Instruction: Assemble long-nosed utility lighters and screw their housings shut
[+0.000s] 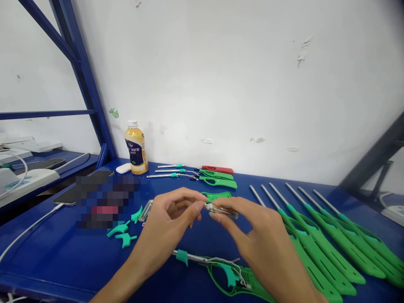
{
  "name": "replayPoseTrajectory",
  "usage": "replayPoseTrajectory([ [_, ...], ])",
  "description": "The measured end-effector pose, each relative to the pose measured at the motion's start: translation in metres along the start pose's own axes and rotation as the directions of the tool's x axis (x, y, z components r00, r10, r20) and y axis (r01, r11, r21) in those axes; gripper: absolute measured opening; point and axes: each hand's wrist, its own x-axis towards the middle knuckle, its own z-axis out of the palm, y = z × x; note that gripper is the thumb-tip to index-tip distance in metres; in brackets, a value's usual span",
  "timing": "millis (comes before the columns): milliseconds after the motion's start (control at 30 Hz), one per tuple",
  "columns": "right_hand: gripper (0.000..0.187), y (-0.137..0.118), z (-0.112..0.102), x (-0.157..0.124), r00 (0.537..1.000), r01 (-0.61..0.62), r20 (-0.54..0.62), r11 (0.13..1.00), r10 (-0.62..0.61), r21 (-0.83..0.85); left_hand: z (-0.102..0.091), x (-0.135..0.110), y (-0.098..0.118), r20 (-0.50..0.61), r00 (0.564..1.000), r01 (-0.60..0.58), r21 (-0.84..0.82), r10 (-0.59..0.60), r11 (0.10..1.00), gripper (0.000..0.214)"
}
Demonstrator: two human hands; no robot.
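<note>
Between thumb and fingers, my right hand (260, 225) holds a small clear lighter fuel tank (226, 211), lying nearly level above the table. My left hand (172, 216) is closed in a pinch at the tank's white valve end; its fingertips partly cover that end. Below both hands lies an opened green long-neck lighter (257, 289) with its metal tube, wire and teal trigger (229, 275) exposed. Another clear tank (145, 210) rests just left of my left hand, beside loose teal triggers (119, 229). A green shell half (217, 196) shows behind my fingertips.
Several closed green lighters (328, 248) lie side by side at right. Opened lighters, one with a red handle (217, 169), lie along the wall. A drink bottle (136, 147), a white case (123, 168) and a cabled phone (67, 194) are at left on the blue table (47, 256).
</note>
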Motion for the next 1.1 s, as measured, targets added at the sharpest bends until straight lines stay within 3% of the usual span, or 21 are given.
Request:
replayPoseTrajectory([
  [300, 0.016, 0.005, 0.004, -0.002, 0.991, 0.132, -0.011, 0.984, -0.135, -0.122, 0.006, -0.004, 0.000, 0.023, 1.000, 0.008, -0.064, -0.006, 0.998, 0.035],
  [533, 0.020, 0.002, 0.005, -0.001, 0.977, 0.212, 0.006, 0.956, -0.215, -0.204, 0.011, -0.011, -0.001, 0.000, 1.000, -0.010, -0.024, 0.010, 1.000, 0.046],
  [733, 0.021, -0.004, -0.002, -0.001, 0.982, 0.188, 0.048, 0.960, -0.182, -0.207, 0.011, -0.010, 0.005, 0.003, 1.000, -0.023, -0.006, 0.023, 1.000, 0.046],
  [900, 0.016, -0.001, -0.029, -0.009, 0.995, 0.079, 0.075, 0.981, -0.067, -0.175, 0.012, -0.006, 0.008, 0.000, 1.000, -0.014, 0.108, 0.014, 0.994, 0.017],
  [967, 0.014, 0.003, -0.041, -0.020, 0.994, 0.031, 0.104, 0.989, -0.016, -0.145, 0.016, -0.008, 0.001, 0.055, 0.997, -0.062, 0.269, 0.049, 0.961, 0.013],
  [1033, 0.012, 0.010, -0.048, -0.038, 0.987, -0.007, 0.162, 0.994, 0.026, -0.112, 0.023, -0.013, -0.012, 0.191, 0.979, -0.151, 0.428, 0.074, 0.891, 0.016],
  [1100, 0.015, 0.019, -0.048, -0.058, 0.981, -0.079, 0.165, 0.990, 0.098, -0.117, 0.030, -0.021, -0.027, 0.311, 0.947, -0.221, 0.466, 0.075, 0.857, 0.018],
])
